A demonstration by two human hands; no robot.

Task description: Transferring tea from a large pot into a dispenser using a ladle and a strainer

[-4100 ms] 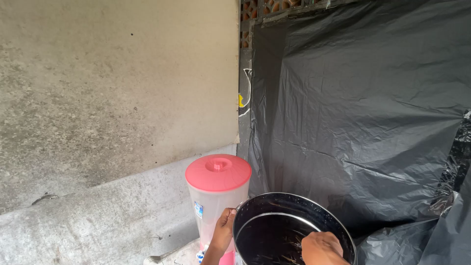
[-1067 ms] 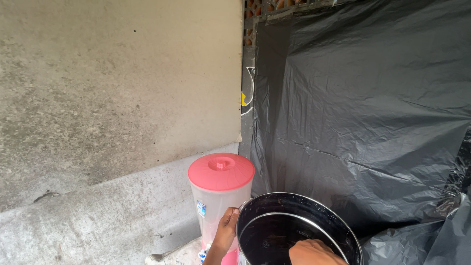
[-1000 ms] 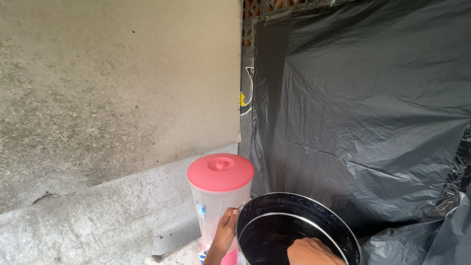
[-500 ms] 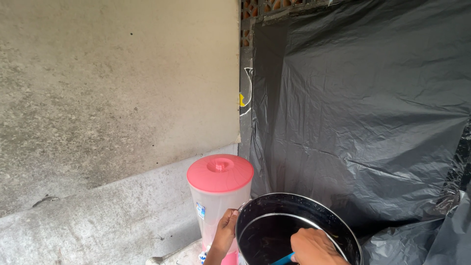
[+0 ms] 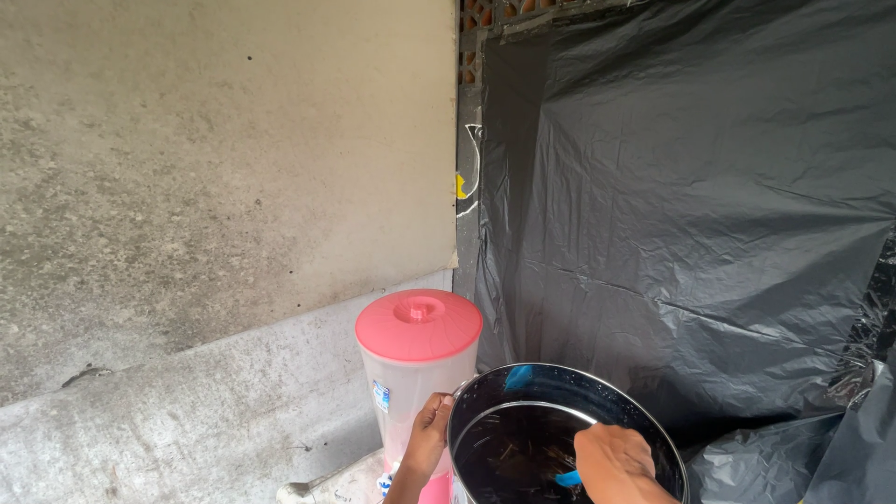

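A round black pan (image 5: pixel 523 383) tilts toward me at the bottom of the head view, its inside wet and shiny. My left hand (image 5: pixel 427 437) grips its left rim. Inside the pan, my right hand (image 5: pixel 611 459) is closed on a small blue thing (image 5: pixel 567 479), pressed against the pan's inner surface; most of that thing is hidden by the fingers. Just behind the left hand stands a translucent plastic jug (image 5: pixel 411 392) with a pink lid (image 5: pixel 418 323).
A stained concrete wall (image 5: pixel 215 159) with a low ledge (image 5: pixel 187 411) fills the left. Black plastic sheeting (image 5: pixel 691 205) hangs on the right and bunches up at the bottom right corner.
My right hand has shifted a little up inside the pan, and the blue thing under it now shows. The left hand stays on the rim.
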